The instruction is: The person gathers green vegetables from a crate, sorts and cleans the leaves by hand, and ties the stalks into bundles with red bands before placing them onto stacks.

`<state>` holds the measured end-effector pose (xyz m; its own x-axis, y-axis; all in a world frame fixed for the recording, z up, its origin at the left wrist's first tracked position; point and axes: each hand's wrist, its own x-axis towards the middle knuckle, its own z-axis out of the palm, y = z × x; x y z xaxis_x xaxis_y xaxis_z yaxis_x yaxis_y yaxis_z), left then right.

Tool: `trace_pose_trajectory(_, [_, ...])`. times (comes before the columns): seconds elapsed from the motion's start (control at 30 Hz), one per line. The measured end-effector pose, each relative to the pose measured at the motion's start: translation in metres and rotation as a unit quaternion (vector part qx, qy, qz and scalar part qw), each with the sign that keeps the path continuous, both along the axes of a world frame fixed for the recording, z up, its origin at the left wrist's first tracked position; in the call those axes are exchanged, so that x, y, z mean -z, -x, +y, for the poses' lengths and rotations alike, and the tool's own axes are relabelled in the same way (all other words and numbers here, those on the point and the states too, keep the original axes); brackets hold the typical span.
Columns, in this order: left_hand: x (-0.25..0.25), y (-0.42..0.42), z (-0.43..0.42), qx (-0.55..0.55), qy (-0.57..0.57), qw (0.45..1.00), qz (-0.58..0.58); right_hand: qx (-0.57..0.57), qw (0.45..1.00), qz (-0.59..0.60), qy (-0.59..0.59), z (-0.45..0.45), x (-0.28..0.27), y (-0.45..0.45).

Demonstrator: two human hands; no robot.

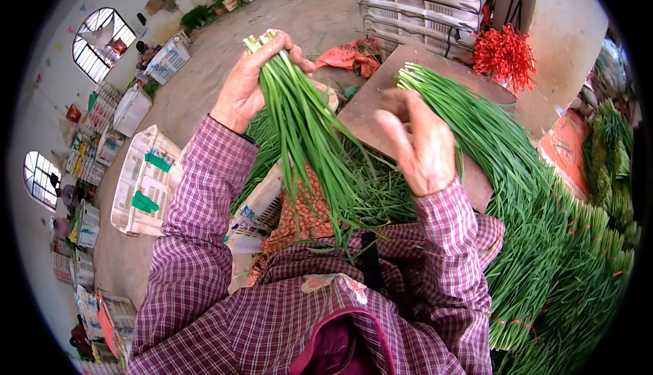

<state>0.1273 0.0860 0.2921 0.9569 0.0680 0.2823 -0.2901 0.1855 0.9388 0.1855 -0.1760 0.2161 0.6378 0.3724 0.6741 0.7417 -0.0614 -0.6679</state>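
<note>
My left hand (pixel 255 76) is closed around the pale stem ends of a bunch of garlic chives (pixel 303 120), whose green leaves hang down toward my lap. My right hand (pixel 423 140) holds nothing; its thumb and fingers are apart, and the fingertips are slightly blurred. It hovers over a brown board (pixel 371 110), beside a pile of garlic chives (pixel 469 116) lying with the white ends toward the back. Loose leaves (pixel 381 195) lie below the board, between my arms.
A cluster of red ties (pixel 505 59) hangs at the board's far right corner. Stacked white crates (pixel 422 4) stand behind it. Tied bunches (pixel 544 286) are heaped on my right. A white crate (pixel 139 184) sits on the floor at left, and more crates line the wall.
</note>
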Motion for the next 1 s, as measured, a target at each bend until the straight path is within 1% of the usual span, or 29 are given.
trace_pose_trajectory(0.03, [0.002,-0.001,-0.007,0.011,0.034,0.999,0.021,-0.027,0.999,0.037,-0.002,0.012,-0.002,0.002])
trace_pose_trajectory(0.07, [0.004,-0.002,-0.015,0.022,0.069,0.997,0.041,-0.06,0.997,0.044,0.007,0.023,-0.003,0.002])
trace_pose_trajectory(0.13, [0.012,-0.003,-0.029,0.023,0.086,0.994,0.055,-0.102,0.993,0.064,0.019,0.038,-0.011,0.009])
trace_pose_trajectory(0.2, [0.023,0.0,-0.037,0.034,0.144,0.986,0.077,-0.089,0.987,0.048,0.126,0.04,-0.011,0.011])
trace_pose_trajectory(0.23, [0.029,0.002,-0.037,0.062,0.166,0.981,0.081,-0.108,0.989,0.032,0.094,0.043,0.0,0.009])
trace_pose_trajectory(0.27, [0.034,0.005,-0.038,0.062,0.169,0.98,0.081,-0.109,0.989,0.032,0.096,0.038,0.004,0.005])
trace_pose_trajectory(0.3, [0.04,0.01,-0.042,0.066,0.201,0.973,0.091,-0.198,0.97,0.115,0.086,0.032,0.008,0.002])
trace_pose_trajectory(0.33, [0.045,0.013,-0.043,0.071,0.234,0.964,0.103,-0.284,0.935,0.198,0.075,0.028,0.012,0.0])
trace_pose_trajectory(0.37, [0.057,0.013,-0.038,0.12,0.23,0.962,0.082,-0.324,0.905,0.273,0.037,0.03,0.026,0.001])
trace_pose_trajectory(0.4, [0.06,0.016,-0.04,0.12,0.232,0.961,0.085,-0.323,0.904,0.277,0.038,0.031,0.036,0.002])
trace_pose_trajectory(0.47, [0.067,0.023,-0.048,0.122,0.288,0.943,0.111,-0.394,0.844,0.36,-0.045,0.031,0.053,0.002])
trace_pose_trajectory(0.5, [0.072,0.024,-0.049,0.14,0.283,0.944,0.093,-0.417,0.804,0.423,0.039,0.022,0.047,-0.005])
trace_pose_trajectory(0.53, [0.075,0.025,-0.05,0.14,0.285,0.944,0.094,-0.416,0.803,0.425,0.04,0.019,0.048,-0.005])
trace_pose_trajectory(0.6, [0.078,0.028,-0.053,0.184,0.269,0.941,0.092,-0.415,0.773,0.476,0.063,0.016,0.051,-0.003])
trace_pose_trajectory(0.63, [0.082,0.03,-0.054,0.153,0.279,0.943,0.099,-0.41,0.768,0.489,0.055,0.017,0.055,0.0])
trace_pose_trajectory(0.67, [0.089,0.03,-0.051,0.153,0.28,0.942,0.101,-0.41,0.767,0.491,0.055,0.016,0.056,0.004])
trace_pose_trajectory(0.73, [0.092,0.029,-0.052,0.177,0.29,0.936,0.09,-0.388,0.782,0.487,0.012,0.015,0.059,0.01])
trace_pose_trajectory(0.77, [0.094,0.031,-0.054,0.164,0.284,0.94,0.091,-0.388,0.782,0.488,0.012,0.014,0.06,0.009])
trace_pose_trajectory(0.8, [0.093,0.031,-0.056,0.164,0.285,0.94,0.093,-0.311,0.874,0.373,0.008,0.013,0.062,0.007])
trace_pose_trajectory(0.83, [0.092,0.03,-0.057,0.163,0.285,0.94,0.089,-0.225,0.942,0.248,0.005,0.012,0.063,0.004])
trace_pose_trajectory(0.87, [0.091,0.029,-0.057,0.162,0.284,0.941,0.085,-0.133,0.984,0.115,0.002,0.01,0.064,0.003])
trace_pose_trajectory(0.9, [0.09,0.028,-0.058,0.163,0.284,0.941,0.085,-0.111,0.987,0.108,-0.037,0.002,0.04,0.011])
trace_pose_trajectory(1.0, [0.087,0.027,-0.057,0.147,0.271,0.947,0.084,-0.11,0.99,0.089,-0.017,-0.007,0.018,0.024])
